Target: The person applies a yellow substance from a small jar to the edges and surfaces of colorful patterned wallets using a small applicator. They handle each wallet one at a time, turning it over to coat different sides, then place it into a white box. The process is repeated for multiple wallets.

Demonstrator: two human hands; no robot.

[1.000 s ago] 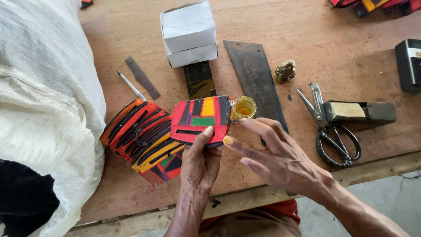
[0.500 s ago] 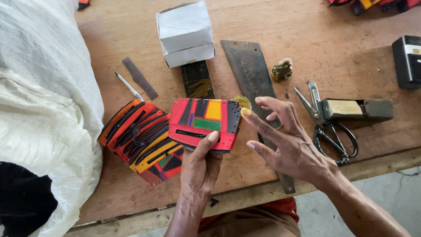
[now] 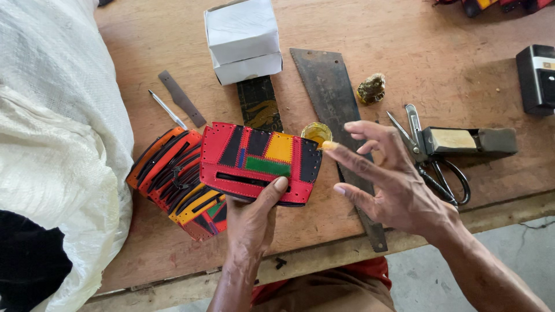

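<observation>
Wooden table takes up most of the view, its surface worn and brown. We note a white woven sack covering its left part and hanging past the near edge. A saw blade lies across the middle, running from the far side toward the near edge and passing under our right hand. A white box sits at the far side, resting on one end of a dark strip.

Our left hand holds up a red patchwork piece, thumb pressed on its front near the lower edge, the other fingers hidden behind it. The piece has black, yellow, green and blue panels and a long slit. It is raised over the table, in front of the strip and just left of the blade. A stack of like pieces lies on the table to its left, partly beneath it.

Our right hand is empty, fingers spread wide, the forefinger tip yellow and pointing at the piece's right edge without touching it. A small jar of yellow glue stands just beyond that fingertip.

To the right lie scissors with a block tool across them. A black device sits at the right edge. Smaller items: a brass lump, a grey strip and a pen-like tool.
</observation>
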